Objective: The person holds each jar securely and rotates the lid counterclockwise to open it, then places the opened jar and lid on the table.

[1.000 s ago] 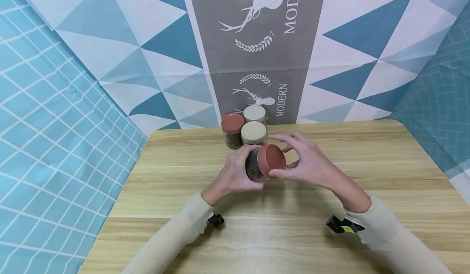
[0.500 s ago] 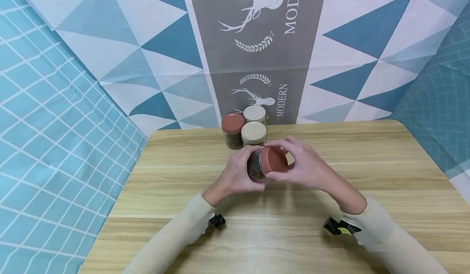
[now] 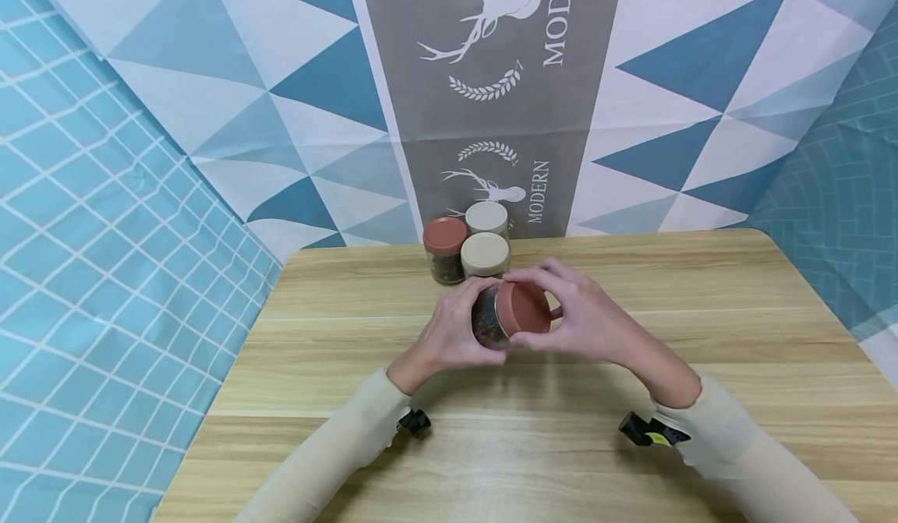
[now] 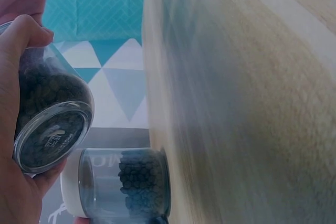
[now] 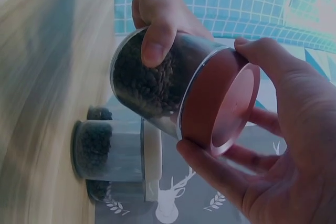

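Note:
A clear jar (image 5: 152,77) with dark pellets inside is held tilted above the table, its red-brown lid (image 3: 526,308) facing right. My left hand (image 3: 449,326) grips the jar's body, thumb on the near side. The fingers and thumb of my right hand (image 3: 578,312) curl round the rim of the lid, which sits on the jar. In the left wrist view the jar's round glass base (image 4: 52,137) faces the camera. Just behind the hands stands a jar with a cream lid (image 3: 486,252), partly hidden by them.
Beside the cream-lidded jar stands a red-lidded jar (image 3: 445,246) with dark contents, and behind it a white-lidded jar (image 3: 487,217). All are near the back edge of the wooden table (image 3: 351,297), against a patterned cloth backdrop (image 3: 491,133).
My right hand has moved slightly left and its fingers have closed onto the lid's rim. The held jar has shifted a little to the right; the standing jars have stayed put.

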A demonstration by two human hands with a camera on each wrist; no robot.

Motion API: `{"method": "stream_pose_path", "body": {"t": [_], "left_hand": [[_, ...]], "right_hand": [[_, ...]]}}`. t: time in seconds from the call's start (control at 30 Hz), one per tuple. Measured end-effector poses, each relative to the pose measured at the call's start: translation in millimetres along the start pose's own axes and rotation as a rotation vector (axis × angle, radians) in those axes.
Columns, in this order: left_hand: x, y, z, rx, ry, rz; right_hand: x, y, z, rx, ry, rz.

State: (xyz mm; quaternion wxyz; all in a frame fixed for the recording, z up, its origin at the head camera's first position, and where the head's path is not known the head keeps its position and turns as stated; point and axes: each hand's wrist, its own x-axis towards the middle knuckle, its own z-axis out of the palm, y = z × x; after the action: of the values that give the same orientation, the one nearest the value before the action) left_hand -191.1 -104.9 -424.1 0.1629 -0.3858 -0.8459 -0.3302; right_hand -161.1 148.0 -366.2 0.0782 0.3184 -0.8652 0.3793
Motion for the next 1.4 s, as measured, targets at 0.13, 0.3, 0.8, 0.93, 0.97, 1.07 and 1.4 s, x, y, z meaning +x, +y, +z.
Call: {"method": "stream_pose_path", "body": {"t": [0.13,0.3,0.8,0.93,0.97,1.07,1.4], "left_hand": [[0.1,-1.5,0.3,0.001,0.003,0.016],[-0.5,-3.2,0.6,-0.014,0.002,0.022],[-1.1,-3.8,0.2,-0.004,0.002,0.026],[-1.5,-4.5,0.0,-0.001,0.004,0.026],[-1.8,-4.8,0.0,-0.001,0.004,0.026],[-2.9,-5.5,-0.7,-0.005,0.002,0.024],[-5.1,-7.0,-3.8,-0.001,0.001,0.006]], "right_hand": [[1,5,-1,-0.054,0.01,-0.166],[4,13,-3,-0.162,0.047,-0.41],[6,19,-2,-0.165,-0.013,-0.524],[6,19,-2,-0.157,-0.022,-0.513],[6,19,-2,-0.155,-0.025,-0.508],[5,19,-4,-0.14,-0.032,-0.478],[1,14,-12,-0.115,-0.016,-0.354]]}}
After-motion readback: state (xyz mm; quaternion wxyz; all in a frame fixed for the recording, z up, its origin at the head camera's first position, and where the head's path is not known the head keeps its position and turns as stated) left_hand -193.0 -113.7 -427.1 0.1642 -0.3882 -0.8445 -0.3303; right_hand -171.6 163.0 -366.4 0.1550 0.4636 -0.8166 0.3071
